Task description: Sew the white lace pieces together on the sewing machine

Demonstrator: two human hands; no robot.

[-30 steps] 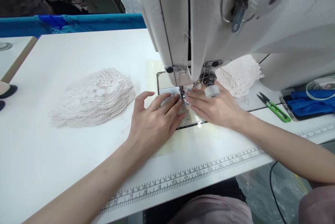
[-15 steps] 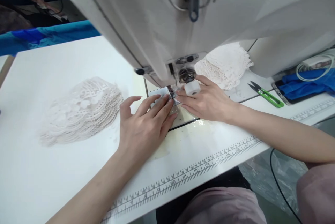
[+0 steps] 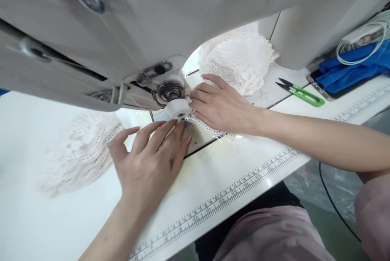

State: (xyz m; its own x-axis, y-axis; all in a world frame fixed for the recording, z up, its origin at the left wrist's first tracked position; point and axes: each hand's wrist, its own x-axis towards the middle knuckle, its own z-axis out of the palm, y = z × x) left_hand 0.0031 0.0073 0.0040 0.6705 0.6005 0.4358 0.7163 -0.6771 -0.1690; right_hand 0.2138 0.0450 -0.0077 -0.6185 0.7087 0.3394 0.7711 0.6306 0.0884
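Directly below a pale sewing machine (image 3: 183,21), my two bare hands work palm down. A strip of white lace trim (image 3: 205,127) curves out from beside the machine's white knob (image 3: 178,109), partly under my right hand (image 3: 224,110); whether those fingers pinch it, I cannot tell. My left hand (image 3: 149,159) lies with fingers spread apart, their tips near the knob. Lace stacks lie on both sides: one blurred at left (image 3: 88,147), another beyond my right hand (image 3: 240,59), near green-handled snips (image 3: 304,93).
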